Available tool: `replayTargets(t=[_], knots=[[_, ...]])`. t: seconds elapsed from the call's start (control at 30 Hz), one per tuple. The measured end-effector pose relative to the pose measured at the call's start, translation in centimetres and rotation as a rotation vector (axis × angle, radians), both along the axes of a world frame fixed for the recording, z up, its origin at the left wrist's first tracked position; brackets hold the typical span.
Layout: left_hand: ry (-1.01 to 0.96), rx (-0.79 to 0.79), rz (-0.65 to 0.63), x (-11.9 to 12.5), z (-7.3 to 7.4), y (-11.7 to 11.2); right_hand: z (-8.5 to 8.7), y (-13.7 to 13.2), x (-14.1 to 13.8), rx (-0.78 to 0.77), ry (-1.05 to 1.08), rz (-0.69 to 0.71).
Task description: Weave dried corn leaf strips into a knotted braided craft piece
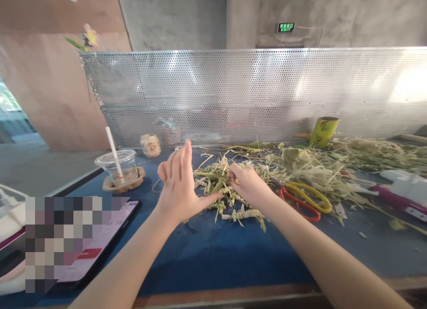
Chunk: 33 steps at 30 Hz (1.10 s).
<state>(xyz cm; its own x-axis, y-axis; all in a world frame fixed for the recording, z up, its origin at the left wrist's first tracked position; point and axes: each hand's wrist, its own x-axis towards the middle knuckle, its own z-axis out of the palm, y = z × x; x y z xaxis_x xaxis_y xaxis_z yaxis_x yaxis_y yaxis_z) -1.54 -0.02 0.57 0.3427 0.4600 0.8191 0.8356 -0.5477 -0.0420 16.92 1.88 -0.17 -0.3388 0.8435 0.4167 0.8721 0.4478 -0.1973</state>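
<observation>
My left hand (180, 184) is raised above the blue table, fingers up and together, thumb stretched to the right. Nothing is in it. My right hand (248, 182) is closed, its fingers pinching a thin greenish dried plant strip (208, 173) whose end points left toward the other hand. Below both hands lies a loose heap of curled pale-green plant scraps (238, 214). Scissors (289, 185) with one yellow and one red handle rest just right of my right wrist, their blades partly covered by plant fibres.
Long dried stalks (367, 153) spread across the right side, near a yellow-green can (323, 132) and a purple-and-white tool (400, 200). On the left stand a lidded plastic cup (128, 160) with a straw, a small jar (151, 145) and a tablet (113, 238). Perforated metal panel (213, 86) behind.
</observation>
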Motion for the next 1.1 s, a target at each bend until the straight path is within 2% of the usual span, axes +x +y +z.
replayTargets(t=[0.17,0.3,0.43,0.53,0.7,0.77,0.83,0.97,1.03,1.1], knots=[[0.263,-0.070,-0.014,1.1,-0.6,-0.7,0.0,-0.3,-0.7,0.040,-0.079,0.033],[0.391,-0.160,0.081,1.5,-1.2,-0.3,0.1,-0.6,-0.7,0.124,-0.045,0.134],[0.391,-0.223,0.205,0.8,-1.1,0.4,0.7,-0.8,0.3,0.129,0.045,0.121],[0.375,-0.280,0.227,0.1,-0.8,0.9,1.1,-0.6,1.3,0.072,0.154,0.085],[0.259,-0.399,0.170,-0.2,-0.5,1.2,1.0,-0.5,1.6,-0.079,0.421,0.264],[0.166,-0.456,0.128,-0.3,-0.3,1.2,0.9,-0.4,1.5,-0.060,0.553,0.306],[-0.001,-0.571,0.026,-0.4,-0.1,1.1,0.9,-0.4,1.3,0.054,0.664,0.307],[-0.501,-0.932,-0.387,-0.2,0.3,0.9,0.7,-0.6,0.8,0.321,0.730,0.342],[-0.672,-1.073,-0.527,0.1,0.4,0.7,0.3,-0.7,0.4,0.339,0.691,0.390],[-0.751,-1.170,-0.610,0.4,0.5,0.5,-0.1,-0.8,0.0,0.278,0.621,0.445]])
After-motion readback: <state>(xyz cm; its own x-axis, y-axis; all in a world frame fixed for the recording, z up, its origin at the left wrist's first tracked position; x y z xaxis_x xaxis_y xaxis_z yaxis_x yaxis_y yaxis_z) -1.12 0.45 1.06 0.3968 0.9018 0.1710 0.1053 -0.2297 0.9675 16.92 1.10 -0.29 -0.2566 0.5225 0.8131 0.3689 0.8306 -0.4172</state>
